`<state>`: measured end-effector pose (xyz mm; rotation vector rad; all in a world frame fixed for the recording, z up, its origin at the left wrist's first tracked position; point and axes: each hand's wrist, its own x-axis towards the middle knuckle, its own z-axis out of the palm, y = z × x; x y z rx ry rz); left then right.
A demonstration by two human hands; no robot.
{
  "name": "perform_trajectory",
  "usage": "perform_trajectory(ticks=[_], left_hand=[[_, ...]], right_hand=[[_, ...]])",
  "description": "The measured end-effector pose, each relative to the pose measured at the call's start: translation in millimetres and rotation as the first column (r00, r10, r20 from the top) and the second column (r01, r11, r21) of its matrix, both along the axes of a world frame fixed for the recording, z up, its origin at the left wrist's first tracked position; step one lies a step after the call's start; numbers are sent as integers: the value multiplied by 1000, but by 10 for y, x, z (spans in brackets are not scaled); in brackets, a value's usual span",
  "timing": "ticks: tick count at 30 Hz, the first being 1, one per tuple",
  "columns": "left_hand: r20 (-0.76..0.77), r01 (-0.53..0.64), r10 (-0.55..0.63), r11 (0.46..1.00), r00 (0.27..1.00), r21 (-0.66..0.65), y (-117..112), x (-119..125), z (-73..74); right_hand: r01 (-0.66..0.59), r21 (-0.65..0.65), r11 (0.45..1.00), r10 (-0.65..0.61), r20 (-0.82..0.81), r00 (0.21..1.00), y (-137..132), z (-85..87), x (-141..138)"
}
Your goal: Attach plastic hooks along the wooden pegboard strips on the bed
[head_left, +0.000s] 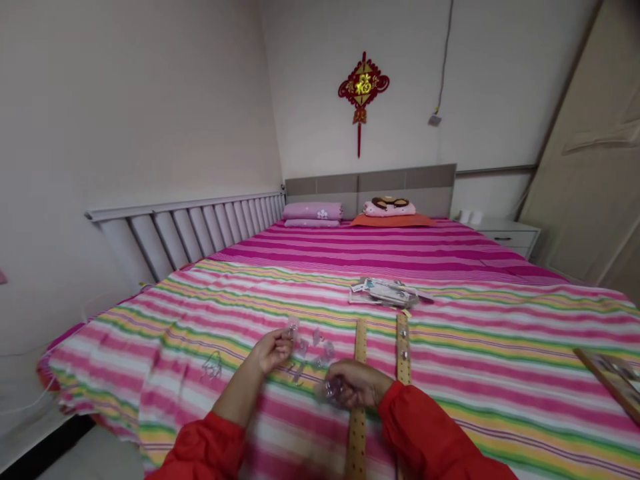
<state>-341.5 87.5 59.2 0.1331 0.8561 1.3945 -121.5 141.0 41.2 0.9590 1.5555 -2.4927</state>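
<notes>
I stand at the foot of a bed with a striped pink, green and white cover [450, 333]. My left hand [273, 349] is pinched on a small clear plastic clip [292, 327] lifted a little above the cover. My right hand [354, 385] is curled around more small clear clips [331, 389], resting on the cover beside a wooden strip. Several loose clear clips [315, 347] lie between my hands. Two long wooden strips with holes [358, 400] [403, 347] lie side by side, pointing away from me. Both arms wear red sleeves.
A clear packet with printed cards [385, 291] lies further up the bed. A wooden frame [613, 380] sits at the right edge. A bit of wire [213, 365] lies at the left. Pillows [313, 213] rest at the headboard, with a nightstand [507, 235] to the right.
</notes>
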Motion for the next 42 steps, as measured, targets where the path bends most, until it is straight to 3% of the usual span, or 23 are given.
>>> perform_trajectory(ticks=[6,11,17,25,30,35,37,42], left_hand=[[27,156,-153,976,988,-153,427,-368,-212],[51,251,-246,932,968,-261,710,-529,-378],[61,328,-325,899,944,-291,855,-682,-493],[56,323,-321,903,946,-282,892,-780,-589],[67,305,-297,924,952,-232,865,-762,-509],[84,296,-288,951,954,-92,810,-617,-286],[92,301,-296,953,951,-43,779,-522,-193],[103,305,-306,952,946,24,737,-332,-65]], right_hand=[[-29,190,981,-11,208,978,47,-151,-223],[1,387,922,-115,272,955,105,-169,-330],[9,477,879,-160,277,947,209,-192,-342],[87,529,844,-241,229,943,294,-251,-297],[169,616,770,-313,134,940,440,-237,-228],[438,644,627,-439,-173,882,697,-163,-408],[511,590,625,-440,-275,855,762,-146,-551],[582,446,679,-404,-435,805,808,-142,-841]])
